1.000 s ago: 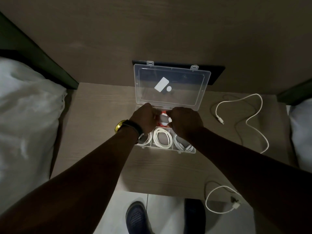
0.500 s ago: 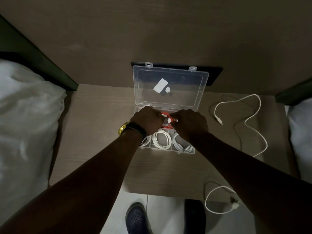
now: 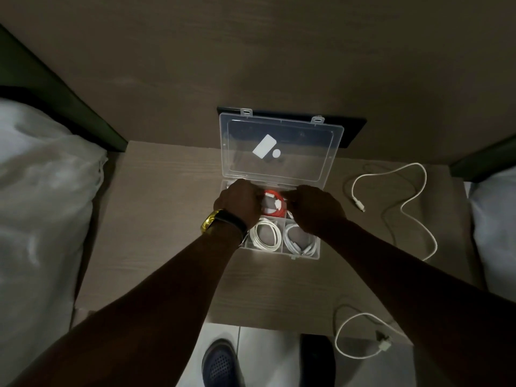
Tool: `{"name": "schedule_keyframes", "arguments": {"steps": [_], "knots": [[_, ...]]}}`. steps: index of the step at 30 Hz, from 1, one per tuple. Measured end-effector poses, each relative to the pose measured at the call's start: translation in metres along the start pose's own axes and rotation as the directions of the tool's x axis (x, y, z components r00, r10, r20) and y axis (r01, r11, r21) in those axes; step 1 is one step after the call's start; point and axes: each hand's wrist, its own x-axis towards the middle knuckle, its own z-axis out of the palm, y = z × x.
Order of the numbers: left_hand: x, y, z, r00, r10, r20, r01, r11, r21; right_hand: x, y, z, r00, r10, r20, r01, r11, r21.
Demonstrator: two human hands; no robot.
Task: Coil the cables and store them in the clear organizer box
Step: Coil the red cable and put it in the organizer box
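The clear organizer box (image 3: 304, 255) stands on the wooden table, its lid (image 3: 280, 148) propped upright against the wall. A coiled red cable (image 3: 275, 203) lies in the rear middle compartment. My left hand (image 3: 238, 202) and my right hand (image 3: 314, 206) press on it from either side, fingers curled on the coil. Two coiled white cables (image 3: 265, 236) (image 3: 300, 241) fill the front compartments. A loose white cable (image 3: 402, 202) snakes over the table to the right. Another white cable (image 3: 360, 339) with a plug hangs over the front right edge.
White bedding (image 3: 42, 205) lies to the left and another white pillow (image 3: 497, 227) to the right. The table's front edge (image 3: 265, 325) runs just above tiled floor, where a dark shoe (image 3: 220, 364) shows. A wood-panel wall rises behind the box.
Both hands have spread slightly apart over the rear compartment, and more of the red coil shows between them, sitting lower in the box.
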Motion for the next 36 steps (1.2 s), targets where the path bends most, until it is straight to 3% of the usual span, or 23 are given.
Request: {"name": "schedule_keyframes", "arguments": {"steps": [6,10,15,23,27,36], "knots": [[-0.002,0.001,0.001,1.0,0.004,-0.024,-0.005,1.0,-0.031,0.003,-0.012,0.0,0.991,0.053,-0.126,-0.041,0.995,0.096],[-0.003,0.001,0.002,1.0,0.01,-0.017,-0.01,1.0,-0.025,-0.001,-0.015,-0.005,0.989,0.031,-0.143,-0.032,0.999,-0.003],[-0.004,0.002,0.001,1.0,0.01,0.006,-0.01,1.0,-0.025,-0.007,-0.018,0.0,0.979,-0.108,-0.171,0.077,0.981,-0.181],[-0.008,0.008,-0.004,1.0,-0.017,0.015,0.017,0.999,-0.03,0.001,-0.026,-0.005,0.991,0.057,-0.12,-0.057,0.998,0.003],[-0.01,0.008,-0.006,0.999,0.025,0.027,-0.024,1.0,-0.012,-0.002,-0.018,-0.003,0.996,0.05,-0.075,-0.043,0.996,0.081],[-0.015,0.0,0.0,0.992,0.108,-0.06,-0.109,0.994,-0.012,-0.018,-0.004,0.004,0.975,-0.002,-0.222,0.038,0.987,0.157]]}}
